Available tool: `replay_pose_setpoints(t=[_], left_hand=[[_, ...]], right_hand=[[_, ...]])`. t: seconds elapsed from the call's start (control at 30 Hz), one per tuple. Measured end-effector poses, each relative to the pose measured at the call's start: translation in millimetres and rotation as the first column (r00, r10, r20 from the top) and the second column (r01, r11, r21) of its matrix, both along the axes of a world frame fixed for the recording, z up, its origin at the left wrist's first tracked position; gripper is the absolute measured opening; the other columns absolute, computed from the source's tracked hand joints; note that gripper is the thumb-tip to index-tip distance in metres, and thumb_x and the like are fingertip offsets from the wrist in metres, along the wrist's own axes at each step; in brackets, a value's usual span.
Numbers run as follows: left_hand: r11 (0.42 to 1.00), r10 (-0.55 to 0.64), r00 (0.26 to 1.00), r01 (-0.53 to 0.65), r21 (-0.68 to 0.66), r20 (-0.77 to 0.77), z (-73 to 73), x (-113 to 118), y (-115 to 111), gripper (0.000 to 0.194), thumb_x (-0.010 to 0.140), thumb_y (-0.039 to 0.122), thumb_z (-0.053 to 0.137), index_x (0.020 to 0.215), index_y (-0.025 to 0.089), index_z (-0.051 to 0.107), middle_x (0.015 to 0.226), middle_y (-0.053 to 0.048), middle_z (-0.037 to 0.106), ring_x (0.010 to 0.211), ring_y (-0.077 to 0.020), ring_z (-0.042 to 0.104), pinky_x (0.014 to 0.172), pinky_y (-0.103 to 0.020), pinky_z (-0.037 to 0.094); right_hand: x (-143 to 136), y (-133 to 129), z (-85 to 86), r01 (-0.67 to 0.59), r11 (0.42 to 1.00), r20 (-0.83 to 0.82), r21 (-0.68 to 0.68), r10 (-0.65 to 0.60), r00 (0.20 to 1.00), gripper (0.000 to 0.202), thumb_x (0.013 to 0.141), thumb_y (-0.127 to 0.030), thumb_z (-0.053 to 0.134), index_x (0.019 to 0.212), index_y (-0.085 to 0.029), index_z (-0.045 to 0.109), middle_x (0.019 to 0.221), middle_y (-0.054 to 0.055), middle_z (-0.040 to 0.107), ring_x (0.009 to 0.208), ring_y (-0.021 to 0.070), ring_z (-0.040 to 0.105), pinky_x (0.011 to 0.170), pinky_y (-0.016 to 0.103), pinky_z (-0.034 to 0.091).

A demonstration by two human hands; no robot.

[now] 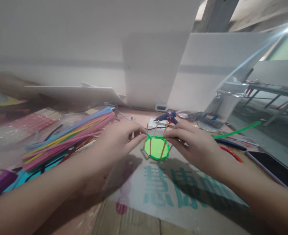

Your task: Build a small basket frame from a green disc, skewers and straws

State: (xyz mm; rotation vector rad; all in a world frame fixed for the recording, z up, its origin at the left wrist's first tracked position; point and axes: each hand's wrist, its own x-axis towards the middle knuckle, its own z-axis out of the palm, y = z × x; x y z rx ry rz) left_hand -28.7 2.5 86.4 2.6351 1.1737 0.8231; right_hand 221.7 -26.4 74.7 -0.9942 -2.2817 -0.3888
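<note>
In the head view a small basket-like piece stands on a printed plastic sheet. It has a round bright green base (156, 148) with a fuzzy green edge and several upright wooden sticks (163, 148). A green pipe cleaner (239, 131) runs across the sticks and out past my right hand, its free end pointing up to the right. My left hand (120, 137) pinches the pipe cleaner by the left sticks. On the other side, my right hand (190, 138) pinches the same strip close to a right-hand stick; its fingertips partly hide the strip.
A blue glue gun (165, 116) lies behind the piece. Bundled coloured pipe cleaners (72, 133) lie left, near a purple tool (0, 182). At right are a clear jar (216, 107), red-handled tool (232, 153) and phone (273, 166). White boards (85, 49) rise behind.
</note>
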Motion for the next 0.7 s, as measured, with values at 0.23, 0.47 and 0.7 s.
replay_pose_setpoints(t=[0.23,0.47,0.7], left_hand=[[0.987,-0.080,0.997,0.075,0.143,0.024,-9.8,2,3,0.016,0.097,0.026,0.056,0.099,0.021,0.071,0.098,-0.002,0.072,0.093,-0.0186,0.062,0.081,-0.031,0.044],[0.970,-0.138,0.990,0.129,0.205,0.030,-20.5,3,9,0.017,0.097,0.023,0.057,0.105,0.019,0.071,0.099,-0.004,0.068,0.093,-0.0197,0.060,0.080,-0.032,0.044],[0.934,-0.188,0.981,0.166,0.316,0.042,-26.2,3,13,0.011,0.095,0.018,0.060,0.100,0.019,0.070,0.095,-0.004,0.066,0.089,-0.0177,0.058,0.077,-0.030,0.043]], right_hand=[[-8,1,-1.3,-0.035,0.999,-0.010,-0.007,0.035,0.999,0.017,0.100,-0.021,0.052,0.099,-0.021,0.069,0.091,0.006,0.069,0.084,0.0181,0.061,0.073,0.031,0.047],[-8,6,-6.0,-0.055,0.998,-0.028,-0.005,0.055,0.998,0.017,0.098,-0.019,0.055,0.098,-0.017,0.072,0.088,0.007,0.068,0.083,0.0196,0.060,0.070,0.033,0.045],[-9,8,-6.6,-0.070,0.997,-0.036,0.014,0.070,0.997,0.016,0.097,-0.018,0.056,0.097,-0.016,0.072,0.086,0.007,0.068,0.081,0.0197,0.060,0.071,0.033,0.045]])
